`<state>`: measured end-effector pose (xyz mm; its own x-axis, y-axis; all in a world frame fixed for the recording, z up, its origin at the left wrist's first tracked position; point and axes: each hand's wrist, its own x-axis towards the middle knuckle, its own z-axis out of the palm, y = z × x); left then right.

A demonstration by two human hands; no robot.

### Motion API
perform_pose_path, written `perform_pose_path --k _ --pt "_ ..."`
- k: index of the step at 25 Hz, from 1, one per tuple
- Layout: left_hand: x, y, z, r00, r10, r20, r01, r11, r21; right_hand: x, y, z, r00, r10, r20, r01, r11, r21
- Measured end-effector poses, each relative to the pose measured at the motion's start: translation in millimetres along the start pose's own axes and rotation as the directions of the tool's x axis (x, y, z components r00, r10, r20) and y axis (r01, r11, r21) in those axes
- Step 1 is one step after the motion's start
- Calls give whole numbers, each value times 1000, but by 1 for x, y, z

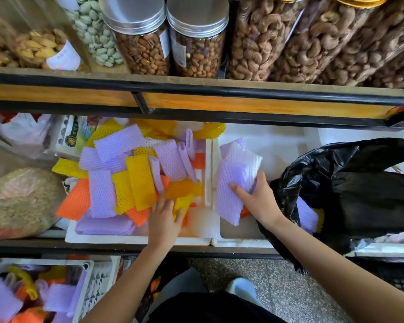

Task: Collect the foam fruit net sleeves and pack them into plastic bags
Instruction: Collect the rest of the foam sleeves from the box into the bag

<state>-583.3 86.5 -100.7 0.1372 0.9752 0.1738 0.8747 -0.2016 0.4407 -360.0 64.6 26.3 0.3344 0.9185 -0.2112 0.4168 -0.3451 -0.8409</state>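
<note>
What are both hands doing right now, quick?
Left hand: on the yellow sleeves, grip cannot be told.
Right hand: closed, holding the purple sleeves.

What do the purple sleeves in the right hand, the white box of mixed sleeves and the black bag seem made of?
The purple sleeves: soft foam net, matte, diamond holes. The white box: probably expanded polystyrene, thick matte grainy walls. The black bag: thin plastic film, glossy and crinkled.

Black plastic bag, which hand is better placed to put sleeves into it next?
Probably the right. The right hand grips a bunch of purple sleeves beside the black bag. The left hand rests on the mixed pile in the white foam box, farther away.
</note>
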Motion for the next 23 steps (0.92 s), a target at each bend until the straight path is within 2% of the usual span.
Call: perform_pose_path --k 2,4,6,8,11,13,18,23 --pt "2 -8 2 987 -161 -10 161 987 -18 -2 1 1 1000 4 10 -4 1000 -5" --pt "2 -5 6 929 -341 147 365 908 -205 -5 1 3 1000 9 27 -9 1000 -5" --pt "0 -1 13 878 -412 243 475 810 -345 -7 1 4 999 4 37 -4 1000 0" --pt "0 1 15 870 -418 260 492 760 -424 -8 -1 2 999 -4 42 4 1000 5" --pt "9 15 -3 912 -361 197 411 772 -485 -8 -9 -7 998 -38 44 36 999 27" --pt "20 40 -30 937 -340 74 323 768 -554 -11 -17 -16 994 -100 38 98 994 56" --pt "34 124 -99 964 -188 -186 0 702 -712 -24 -37 -60 965 -260 -19 256 930 266" --pt "32 209 -109 974 -71 -214 -119 648 -752 -41 -31 -142 927 -339 -162 376 841 390"
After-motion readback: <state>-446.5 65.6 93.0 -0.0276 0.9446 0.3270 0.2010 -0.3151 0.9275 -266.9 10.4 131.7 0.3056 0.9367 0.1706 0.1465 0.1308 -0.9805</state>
